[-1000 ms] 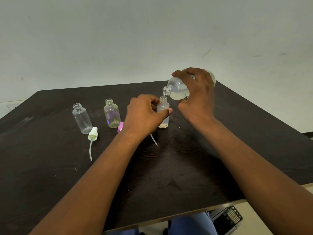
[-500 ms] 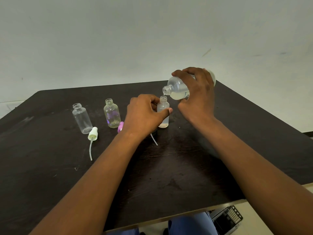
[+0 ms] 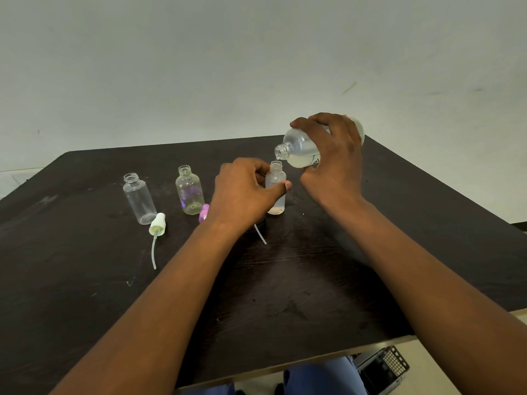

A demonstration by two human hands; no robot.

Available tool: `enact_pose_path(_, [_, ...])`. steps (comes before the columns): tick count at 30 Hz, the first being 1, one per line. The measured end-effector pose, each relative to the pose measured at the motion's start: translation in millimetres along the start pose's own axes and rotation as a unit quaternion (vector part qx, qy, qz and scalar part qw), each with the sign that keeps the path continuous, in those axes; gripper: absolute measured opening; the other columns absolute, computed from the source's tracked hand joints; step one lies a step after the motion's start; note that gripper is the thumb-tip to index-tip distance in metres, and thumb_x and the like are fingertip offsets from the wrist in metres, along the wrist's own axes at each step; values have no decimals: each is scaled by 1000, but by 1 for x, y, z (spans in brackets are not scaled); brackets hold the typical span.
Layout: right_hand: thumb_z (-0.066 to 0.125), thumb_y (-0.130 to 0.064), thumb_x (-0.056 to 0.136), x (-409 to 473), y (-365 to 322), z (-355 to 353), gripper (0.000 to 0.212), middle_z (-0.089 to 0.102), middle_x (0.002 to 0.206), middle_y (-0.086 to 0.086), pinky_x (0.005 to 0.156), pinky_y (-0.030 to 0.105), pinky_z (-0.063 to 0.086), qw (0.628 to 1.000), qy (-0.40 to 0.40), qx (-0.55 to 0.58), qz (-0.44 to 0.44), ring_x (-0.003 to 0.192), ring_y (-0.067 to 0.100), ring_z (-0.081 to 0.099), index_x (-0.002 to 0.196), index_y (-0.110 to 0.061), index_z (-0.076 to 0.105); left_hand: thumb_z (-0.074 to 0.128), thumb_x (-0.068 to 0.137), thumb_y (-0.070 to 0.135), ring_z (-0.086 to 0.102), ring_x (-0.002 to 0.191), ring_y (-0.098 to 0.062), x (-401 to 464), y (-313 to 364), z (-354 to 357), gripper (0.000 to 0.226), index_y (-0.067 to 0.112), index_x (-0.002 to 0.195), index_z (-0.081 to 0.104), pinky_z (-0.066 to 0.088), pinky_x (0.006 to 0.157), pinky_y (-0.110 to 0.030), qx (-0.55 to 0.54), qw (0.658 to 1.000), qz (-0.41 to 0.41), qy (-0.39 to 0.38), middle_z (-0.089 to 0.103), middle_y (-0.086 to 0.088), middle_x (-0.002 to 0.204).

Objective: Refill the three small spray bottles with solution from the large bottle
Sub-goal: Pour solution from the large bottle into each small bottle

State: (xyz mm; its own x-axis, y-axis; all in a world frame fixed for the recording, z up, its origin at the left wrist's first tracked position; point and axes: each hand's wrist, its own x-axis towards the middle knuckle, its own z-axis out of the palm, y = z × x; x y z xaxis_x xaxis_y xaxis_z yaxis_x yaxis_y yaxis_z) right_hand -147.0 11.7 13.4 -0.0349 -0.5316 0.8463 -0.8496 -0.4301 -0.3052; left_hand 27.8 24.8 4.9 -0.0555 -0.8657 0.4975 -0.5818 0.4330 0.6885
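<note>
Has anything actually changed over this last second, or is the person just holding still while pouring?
Hardly anything visibly changed. The right hand still grips the large bottle tilted over the small spray bottle, which the left hand still holds upright. Any change in liquid level is too slight to tell. The two other small bottles and loose spray caps have not moved on the table.

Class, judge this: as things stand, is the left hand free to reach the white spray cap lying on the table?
Probably not yet: the left hand holds the small bottle being filled; the path to the spray cap looks clear.
</note>
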Motion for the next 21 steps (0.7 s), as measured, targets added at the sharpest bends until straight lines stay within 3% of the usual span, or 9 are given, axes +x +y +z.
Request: enact_pose_path(21, [59, -7, 61, 1, 3, 1, 71, 62, 129, 4, 106, 53, 46, 1000, -2, -5, 0, 127, 33, 55, 129, -25, 69, 87, 77, 46, 73, 69, -8, 2, -2, 1, 31, 23, 97, 80, 64, 72, -41, -2, 1000, 5, 0, 75, 9, 77])
